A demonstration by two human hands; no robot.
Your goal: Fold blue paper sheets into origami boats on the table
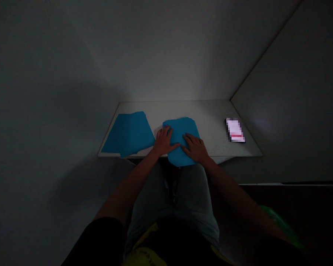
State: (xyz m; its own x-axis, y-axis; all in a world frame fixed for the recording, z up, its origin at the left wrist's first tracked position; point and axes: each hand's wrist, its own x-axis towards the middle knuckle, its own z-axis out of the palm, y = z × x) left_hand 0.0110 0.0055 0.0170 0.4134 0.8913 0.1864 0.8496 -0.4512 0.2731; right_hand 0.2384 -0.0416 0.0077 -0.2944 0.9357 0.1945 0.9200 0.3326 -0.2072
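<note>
Two blue folded cloths lie side by side on a white tabletop point(211, 125). My left hand point(164, 141) and my right hand point(195, 148) rest flat on the nearer, right-hand blue cloth point(180, 129), fingers spread and nothing gripped. Its lower end hangs a little over the table's front edge. The other blue cloth point(129, 133) lies to the left, and its right corner is close to my left hand without any visible contact. The cloth's fold lines are hard to see in the dim light.
Grey walls enclose the table at the back and on both sides. A pixelated flat rectangular object point(235, 130) lies at the table's right side. My grey-clad legs point(177, 192) sit below the front edge. A green object point(280, 225) shows low at right.
</note>
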